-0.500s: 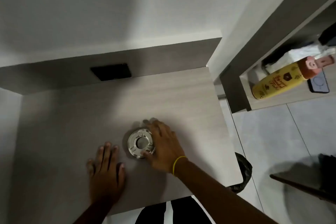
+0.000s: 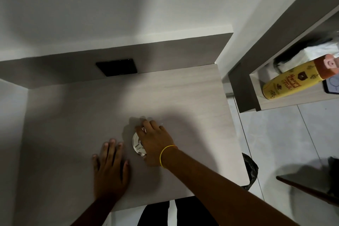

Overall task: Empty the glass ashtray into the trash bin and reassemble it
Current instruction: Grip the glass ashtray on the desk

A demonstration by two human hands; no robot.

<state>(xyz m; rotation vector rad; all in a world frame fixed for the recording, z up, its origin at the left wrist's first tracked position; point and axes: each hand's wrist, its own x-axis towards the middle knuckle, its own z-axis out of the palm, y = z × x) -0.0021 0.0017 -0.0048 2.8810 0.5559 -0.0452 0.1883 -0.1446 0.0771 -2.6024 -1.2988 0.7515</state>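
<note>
Resting flat on the pale wood-grain bench [image 2: 183, 86], your left hand [image 2: 110, 169] lies with fingers spread, gripping nothing. Just right of it, your right hand [image 2: 156, 145] covers the glass ashtray [image 2: 137, 146], fingers curled over its rim. Beyond, a black panel [image 2: 117, 69] sits in the grey backboard. Off the bench's right edge, a trash bin [image 2: 251, 169] stands on the tiled floor [image 2: 284, 143]; farther right, a shelf [image 2: 302, 97] holds a yellow bottle [image 2: 289, 83].

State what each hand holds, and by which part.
Right hand covers the ashtray from above, fingers on its rim; grip unclear. Left hand lies flat, holding nothing.
</note>
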